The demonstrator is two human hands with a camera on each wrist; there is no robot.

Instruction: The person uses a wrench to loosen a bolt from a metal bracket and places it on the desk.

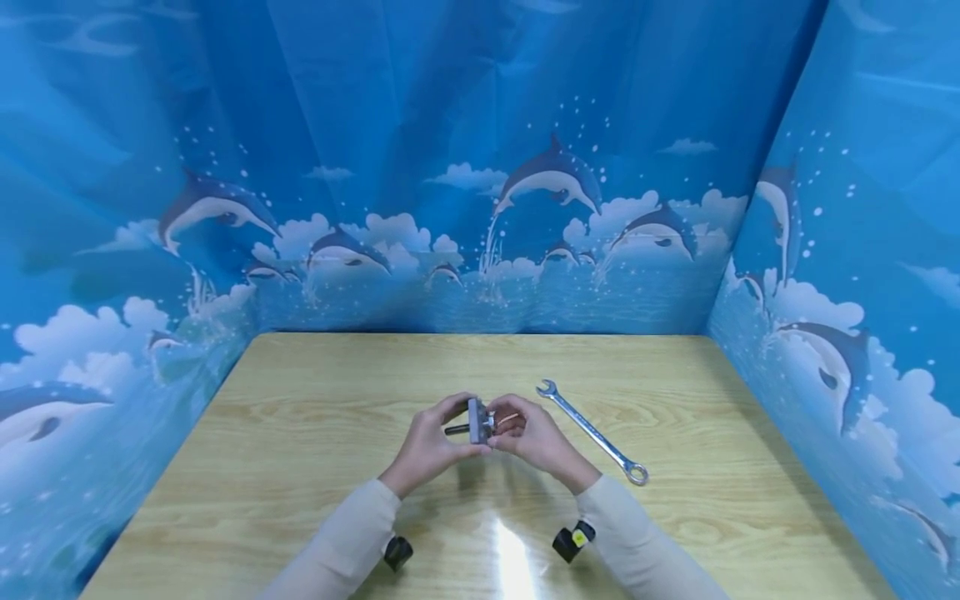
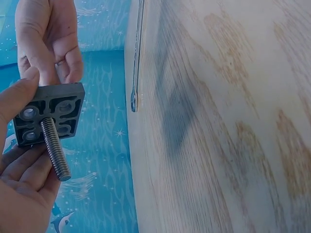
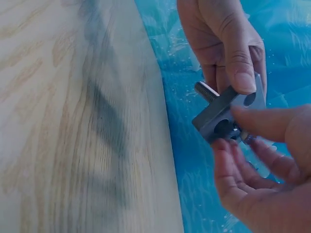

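Note:
Above the table, my left hand (image 1: pixel 429 447) grips a grey square plate (image 1: pixel 474 423) by its edges, between thumb and fingers. Round holes sit near the plate's corners. From the plate's left face sticks out a threaded bolt (image 2: pixel 56 150), its free end pointing away from my right hand. On the opposite face, my right hand (image 1: pixel 537 435) pinches the bolt's shiny metal end (image 3: pixel 235 133) with curled fingers, which partly cover it. My right thumb lies across the plate in the right wrist view.
To the right of my hands, a combination wrench (image 1: pixel 592 431) lies diagonally on the wooden table (image 1: pixel 315 392), ring end nearer me. Blue dolphin-print curtains (image 1: pixel 420 125) stand along the back and both sides. Black wrist cameras (image 1: pixel 397 552) hang by my sleeves.

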